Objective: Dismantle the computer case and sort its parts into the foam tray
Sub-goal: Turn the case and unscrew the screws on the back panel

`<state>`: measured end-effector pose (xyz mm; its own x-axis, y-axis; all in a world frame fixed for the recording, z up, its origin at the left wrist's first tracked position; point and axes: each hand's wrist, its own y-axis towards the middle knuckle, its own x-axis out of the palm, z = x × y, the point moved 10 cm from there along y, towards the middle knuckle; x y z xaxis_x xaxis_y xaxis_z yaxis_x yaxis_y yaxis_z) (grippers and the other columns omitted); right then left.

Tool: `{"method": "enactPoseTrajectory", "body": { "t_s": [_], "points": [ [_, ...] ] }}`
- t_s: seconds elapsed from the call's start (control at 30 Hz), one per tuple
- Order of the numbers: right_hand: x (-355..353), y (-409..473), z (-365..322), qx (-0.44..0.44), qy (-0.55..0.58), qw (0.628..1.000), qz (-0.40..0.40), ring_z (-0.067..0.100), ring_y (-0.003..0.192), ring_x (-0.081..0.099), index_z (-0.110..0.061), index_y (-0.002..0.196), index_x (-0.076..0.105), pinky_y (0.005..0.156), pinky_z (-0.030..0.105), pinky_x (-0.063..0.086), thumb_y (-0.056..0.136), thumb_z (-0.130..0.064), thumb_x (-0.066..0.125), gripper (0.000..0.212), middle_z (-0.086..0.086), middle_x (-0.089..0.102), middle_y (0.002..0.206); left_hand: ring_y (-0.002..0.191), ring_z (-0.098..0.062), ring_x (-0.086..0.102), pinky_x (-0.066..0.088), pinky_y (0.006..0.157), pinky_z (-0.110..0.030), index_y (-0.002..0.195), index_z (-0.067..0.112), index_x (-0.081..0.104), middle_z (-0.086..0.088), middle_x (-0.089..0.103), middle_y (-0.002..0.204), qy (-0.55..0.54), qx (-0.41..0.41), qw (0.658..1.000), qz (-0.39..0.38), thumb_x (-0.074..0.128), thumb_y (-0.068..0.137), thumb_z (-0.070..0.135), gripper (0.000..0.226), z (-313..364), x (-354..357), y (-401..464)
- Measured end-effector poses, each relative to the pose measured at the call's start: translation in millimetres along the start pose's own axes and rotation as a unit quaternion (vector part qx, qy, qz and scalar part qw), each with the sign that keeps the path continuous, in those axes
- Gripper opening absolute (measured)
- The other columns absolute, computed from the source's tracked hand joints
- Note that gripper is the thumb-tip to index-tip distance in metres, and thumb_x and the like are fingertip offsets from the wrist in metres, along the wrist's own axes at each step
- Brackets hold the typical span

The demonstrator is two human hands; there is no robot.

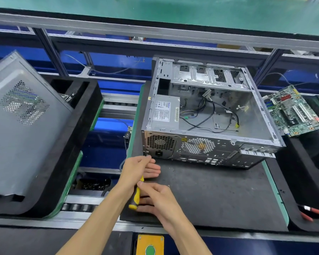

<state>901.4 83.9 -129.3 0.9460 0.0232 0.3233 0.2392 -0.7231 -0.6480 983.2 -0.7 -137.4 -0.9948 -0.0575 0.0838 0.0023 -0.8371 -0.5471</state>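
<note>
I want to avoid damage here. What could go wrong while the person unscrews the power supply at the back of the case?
1. The left hand covers the screwdriver tip at the case's rear corner, so a slip could hurt the fingers.
2. A freed screw may roll off the black mat into the conveyor gap, like the small screw already lying loose.
3. Cables still run from the power supply; they may snag when it is lifted.

Open silver sheet-metal computer case (210,115): bare galvanised steel, dull sheen, perforated rear grilles. Grey painted metal side panel (24,126): smooth, satin, punched vent holes. Black foam tray (77,129): matt, soft-looking. Dark counter mat (219,196): matt, faintly grainy. Green circuit board (293,111): glossy. Yellow-and-black plastic screwdriver handle (135,197): smooth.
</note>
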Motion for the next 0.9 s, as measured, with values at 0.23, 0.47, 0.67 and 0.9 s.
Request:
{"method": "enactPoseTrajectory", "body": {
  "t_s": [0.23,0.47,0.67,0.9],
  "points": [
    [-5,-5,-3,-0.004,-0.069,0.997,0.021,0.014,0.068,0.063,-0.007,0.097,0.075,0.053,0.024,0.050,0.096,-0.028,0.070,0.021,0.008,0.070,0.082,0.081,-0.032,0.076,0.062,0.059,-0.029,0.108,0.000,0.071,-0.024,0.075,0.094,-0.066,-0.073,0.994,-0.049,0.044,0.106,0.024,0.037,-23,9,-2],
    [-24,-20,-2,0.019,-0.140,0.989,0.049,0.014,0.051,0.050,-0.014,0.080,0.065,0.043,0.023,0.037,0.093,-0.025,0.055,0.020,0.000,0.055,0.058,0.061,-0.032,0.073,0.055,0.044,-0.033,0.097,0.001,0.065,-0.009,0.074,0.068,0.037,-0.010,0.997,0.069,0.056,0.100,0.019,0.021,-18,-14,-5],
    [-56,-33,3,0.073,-0.066,0.991,0.089,0.010,0.044,0.037,-0.011,0.083,0.057,0.040,0.021,0.028,0.101,-0.023,0.038,0.029,0.001,0.045,0.063,0.069,-0.005,0.063,0.046,0.064,-0.013,0.098,0.022,0.067,0.010,0.066,0.075,0.358,0.185,0.901,0.161,0.061,0.090,0.010,0.016,30,-27,-22],
    [-71,-44,10,0.095,-0.049,0.991,0.079,0.010,0.047,0.037,-0.012,0.081,0.058,0.043,0.021,0.025,0.097,-0.020,0.039,0.026,0.000,0.047,0.062,0.085,-0.003,0.055,0.044,0.074,-0.010,0.116,0.031,0.066,0.013,0.054,0.100,0.449,0.252,0.853,-0.086,0.071,0.083,0.007,0.041,21,47,-36]
  ]
}}
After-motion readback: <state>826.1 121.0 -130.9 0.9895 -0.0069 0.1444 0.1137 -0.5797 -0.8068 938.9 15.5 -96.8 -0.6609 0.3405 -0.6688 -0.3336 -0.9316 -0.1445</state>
